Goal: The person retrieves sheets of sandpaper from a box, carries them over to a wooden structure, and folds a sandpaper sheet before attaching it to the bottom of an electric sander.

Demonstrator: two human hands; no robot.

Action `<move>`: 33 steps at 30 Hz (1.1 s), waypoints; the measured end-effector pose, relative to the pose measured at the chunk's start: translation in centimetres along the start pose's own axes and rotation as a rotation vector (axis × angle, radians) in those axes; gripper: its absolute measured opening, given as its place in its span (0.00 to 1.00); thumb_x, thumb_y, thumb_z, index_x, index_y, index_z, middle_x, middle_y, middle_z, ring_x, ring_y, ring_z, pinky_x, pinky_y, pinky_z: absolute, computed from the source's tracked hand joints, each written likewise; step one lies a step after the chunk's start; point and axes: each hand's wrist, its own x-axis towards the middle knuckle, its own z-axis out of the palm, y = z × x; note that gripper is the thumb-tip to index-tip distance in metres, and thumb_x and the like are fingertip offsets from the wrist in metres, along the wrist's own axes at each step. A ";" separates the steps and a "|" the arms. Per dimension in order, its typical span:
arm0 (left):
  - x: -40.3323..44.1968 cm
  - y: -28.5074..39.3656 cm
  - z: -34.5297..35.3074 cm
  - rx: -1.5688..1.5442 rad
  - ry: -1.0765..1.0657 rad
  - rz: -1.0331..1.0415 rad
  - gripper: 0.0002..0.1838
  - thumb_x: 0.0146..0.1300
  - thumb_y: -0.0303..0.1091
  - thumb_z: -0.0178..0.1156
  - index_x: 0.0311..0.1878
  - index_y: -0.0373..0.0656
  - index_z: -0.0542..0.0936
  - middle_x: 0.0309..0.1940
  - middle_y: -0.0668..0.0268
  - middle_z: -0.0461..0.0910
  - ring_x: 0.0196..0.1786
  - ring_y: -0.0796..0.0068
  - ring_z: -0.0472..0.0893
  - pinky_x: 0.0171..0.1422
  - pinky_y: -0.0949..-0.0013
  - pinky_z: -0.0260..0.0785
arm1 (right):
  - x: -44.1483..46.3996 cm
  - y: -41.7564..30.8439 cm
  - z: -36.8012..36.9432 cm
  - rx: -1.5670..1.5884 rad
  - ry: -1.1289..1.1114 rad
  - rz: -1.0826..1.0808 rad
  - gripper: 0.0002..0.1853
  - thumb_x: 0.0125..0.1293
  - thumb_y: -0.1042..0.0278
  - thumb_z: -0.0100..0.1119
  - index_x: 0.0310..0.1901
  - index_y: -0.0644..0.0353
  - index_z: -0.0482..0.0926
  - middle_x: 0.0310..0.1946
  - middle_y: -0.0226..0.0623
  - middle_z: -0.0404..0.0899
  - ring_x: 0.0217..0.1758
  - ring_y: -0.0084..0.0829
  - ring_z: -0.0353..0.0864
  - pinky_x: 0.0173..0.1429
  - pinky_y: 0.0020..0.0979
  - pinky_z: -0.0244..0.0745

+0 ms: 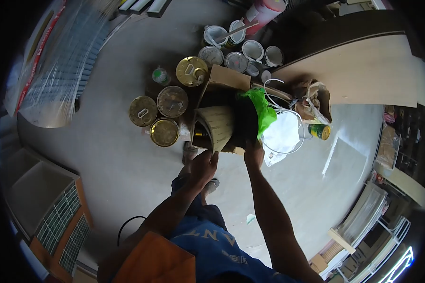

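An open cardboard box (pixel 229 78) stands in front of me, with dark contents and a curved beige sheet (pixel 217 123) inside. My left hand (pixel 204 166) is closed on the near edge of the beige sheet. At the box's near right side, my right hand (pixel 254 154) has its fingers wrapped round something dark that I cannot make out. Bright green plastic (pixel 263 111) hangs over the box's right side, beside a white bag (pixel 282 134) and a loop of white cable (pixel 300 141).
Several metal tins (pixel 173 101) and a plastic bottle (pixel 160 75) stand left of the box. White buckets (pixel 253 50) are behind it. To the right are a paper bag (pixel 312 101), a green-yellow can (pixel 319 131) and a large board (pixel 354 70).
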 end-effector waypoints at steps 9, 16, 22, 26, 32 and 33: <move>-1.7 -2.2 -11.9 -0.273 0.078 -0.158 0.17 0.74 0.39 0.56 0.47 0.32 0.83 0.35 0.46 0.86 0.40 0.47 0.87 0.44 0.53 0.77 | -6.4 -2.5 -9.1 0.345 -0.160 0.033 0.20 0.77 0.56 0.56 0.49 0.71 0.78 0.30 0.42 0.80 0.29 0.33 0.83 0.36 0.37 0.83; -2.3 -0.9 -16.0 -0.241 0.055 -0.151 0.16 0.75 0.38 0.56 0.45 0.32 0.82 0.33 0.45 0.85 0.35 0.48 0.86 0.41 0.55 0.76 | -4.9 -5.2 -9.1 0.440 -0.130 -0.144 0.18 0.79 0.60 0.50 0.54 0.71 0.77 0.32 0.45 0.82 0.34 0.38 0.85 0.40 0.38 0.82; -2.7 -1.0 -16.4 -0.178 0.070 -0.088 0.16 0.74 0.38 0.56 0.43 0.31 0.81 0.29 0.46 0.84 0.32 0.49 0.86 0.37 0.55 0.75 | -3.0 -9.5 -11.0 0.395 -0.140 -0.230 0.17 0.79 0.66 0.49 0.58 0.68 0.78 0.35 0.50 0.82 0.38 0.43 0.86 0.45 0.40 0.80; -2.4 -1.2 -16.0 -0.208 0.111 -0.059 0.16 0.74 0.38 0.56 0.43 0.31 0.81 0.28 0.46 0.83 0.32 0.48 0.86 0.37 0.55 0.75 | -1.5 -11.9 -13.2 0.276 -0.089 -0.419 0.18 0.79 0.67 0.48 0.62 0.67 0.77 0.43 0.52 0.85 0.46 0.45 0.87 0.51 0.41 0.79; -2.2 -2.8 -15.0 -0.180 0.240 0.008 0.14 0.73 0.37 0.57 0.44 0.33 0.81 0.31 0.45 0.84 0.35 0.42 0.86 0.39 0.50 0.76 | -2.0 -11.3 -14.7 0.383 -0.034 -0.338 0.16 0.80 0.66 0.49 0.59 0.67 0.79 0.46 0.48 0.86 0.48 0.36 0.85 0.54 0.37 0.77; -2.1 -3.6 -14.9 -0.083 0.247 -0.001 0.13 0.72 0.37 0.57 0.44 0.34 0.81 0.32 0.44 0.84 0.36 0.41 0.85 0.40 0.48 0.76 | -2.1 -11.2 -15.3 0.403 0.011 -0.234 0.16 0.81 0.66 0.49 0.58 0.67 0.79 0.44 0.43 0.86 0.47 0.31 0.82 0.53 0.34 0.76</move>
